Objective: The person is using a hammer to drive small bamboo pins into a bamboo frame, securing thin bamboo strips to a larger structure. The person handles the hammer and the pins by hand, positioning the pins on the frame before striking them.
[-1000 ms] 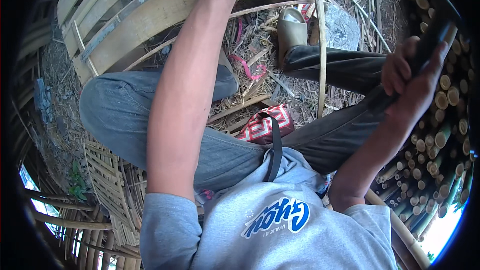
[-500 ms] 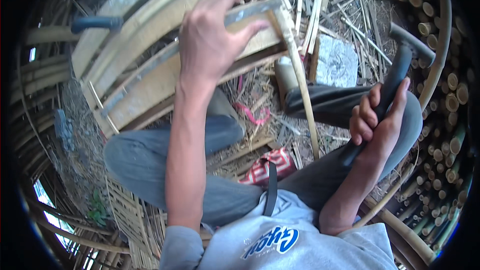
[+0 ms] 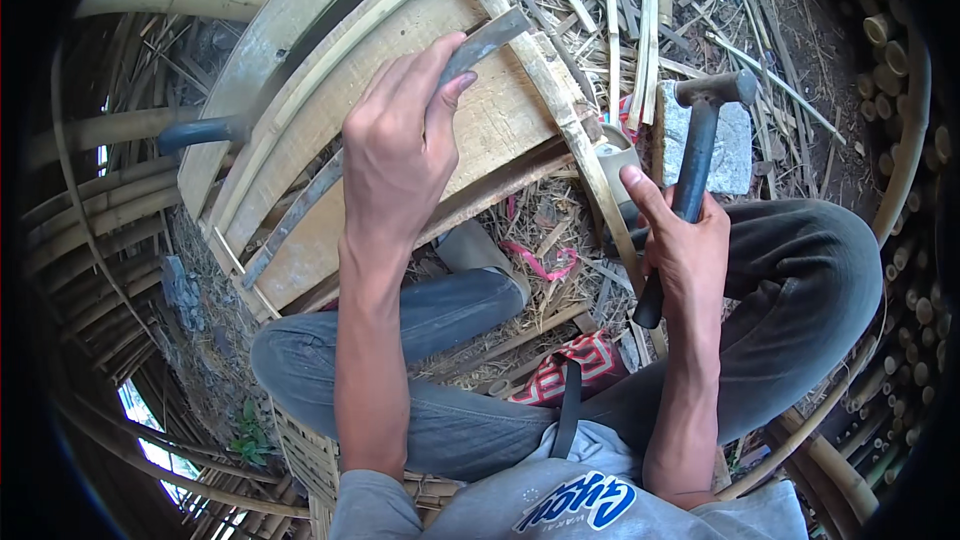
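My left hand [image 3: 398, 145] grips a long flat metal blade [image 3: 300, 210] that lies slanting across a curved wooden plank [image 3: 495, 130]. The blade's tip sticks out past my fingers toward a thin bamboo strip [image 3: 560, 105] running along the plank's edge. My right hand [image 3: 675, 240] holds a black-handled hammer [image 3: 695, 155] upright, its metal head pointing away from me, over my right knee. I sit cross-legged in grey trousers with the plank in front of my legs.
Split bamboo strips [image 3: 640, 30] and straw litter the ground ahead. A flat grey stone [image 3: 735, 145] lies behind the hammer. Cut bamboo poles [image 3: 900, 170] are stacked at the right, bent bamboo [image 3: 150, 0] at the left. A red patterned cloth [image 3: 570, 370] lies between my legs.
The view has tilted down toward the plank. My left hand has settled on the blade, and my right hand has brought the hammer in from the right, closer to the plank.
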{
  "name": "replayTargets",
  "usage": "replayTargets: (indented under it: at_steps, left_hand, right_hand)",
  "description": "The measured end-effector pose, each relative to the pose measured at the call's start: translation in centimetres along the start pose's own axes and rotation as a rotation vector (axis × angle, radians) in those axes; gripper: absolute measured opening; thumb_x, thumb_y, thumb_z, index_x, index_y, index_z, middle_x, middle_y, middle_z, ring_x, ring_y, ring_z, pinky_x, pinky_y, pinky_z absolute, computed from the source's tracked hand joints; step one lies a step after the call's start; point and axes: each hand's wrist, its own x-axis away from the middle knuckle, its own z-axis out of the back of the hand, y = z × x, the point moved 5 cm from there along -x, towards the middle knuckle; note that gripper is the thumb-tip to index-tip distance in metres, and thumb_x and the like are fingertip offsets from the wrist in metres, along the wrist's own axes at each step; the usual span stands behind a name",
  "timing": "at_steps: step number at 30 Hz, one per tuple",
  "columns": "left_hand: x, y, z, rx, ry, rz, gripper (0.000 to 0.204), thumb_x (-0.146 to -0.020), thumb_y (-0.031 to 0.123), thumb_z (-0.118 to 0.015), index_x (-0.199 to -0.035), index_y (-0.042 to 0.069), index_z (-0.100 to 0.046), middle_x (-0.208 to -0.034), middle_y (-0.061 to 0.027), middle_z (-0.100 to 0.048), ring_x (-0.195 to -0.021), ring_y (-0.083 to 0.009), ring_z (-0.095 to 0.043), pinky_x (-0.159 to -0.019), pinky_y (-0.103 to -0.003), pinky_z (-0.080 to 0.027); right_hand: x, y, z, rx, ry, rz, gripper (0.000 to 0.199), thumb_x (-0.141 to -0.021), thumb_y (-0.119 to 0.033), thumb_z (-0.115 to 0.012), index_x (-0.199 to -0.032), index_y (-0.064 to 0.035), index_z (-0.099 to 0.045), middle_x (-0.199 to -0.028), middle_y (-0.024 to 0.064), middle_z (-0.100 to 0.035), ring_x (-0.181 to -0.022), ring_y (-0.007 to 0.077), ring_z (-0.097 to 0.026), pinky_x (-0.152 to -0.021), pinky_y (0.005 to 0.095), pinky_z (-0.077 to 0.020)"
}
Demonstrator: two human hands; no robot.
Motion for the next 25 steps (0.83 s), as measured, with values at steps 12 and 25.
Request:
replayTargets:
  at_steps: [12, 25]
  left_hand:
    - [-2.2, 0.1, -2.4, 0.384, -0.456, 0.546, 0.038, -0.096, 0.035, -0.075, -0.102, -0.002, -0.074, -0.072, -0.0036, -0.067, -0.063, -0.0083, -0.054, -0.059, -0.026, -0.042]
    - [-2.8, -0.6, -3.0, 0.687, -0.641, 0.637, 0.028, -0.1, 0.031, -0.07, -0.105, 0.004, -0.075, -0.088, -0.0021, -0.073, -0.074, -0.0056, -0.063, -0.066, -0.021, -0.046]
  right_hand:
    - [0.4, -0.1, -1.2, -0.032, -0.099, -0.046, 0.044, -0.086, -0.038, -0.086, -0.074, -0.0083, -0.056, -0.063, 0.0028, -0.061, -0.038, 0.0044, -0.042, -0.036, 0.0223, -0.0341]
    - [0.4, 0.1, -0.8, -0.128, -0.186, -0.106, 0.048, -0.086, -0.039, -0.086, -0.069, -0.0097, -0.052, -0.064, 0.0068, -0.065, -0.046, 0.0092, -0.056, -0.041, 0.0249, -0.0425]
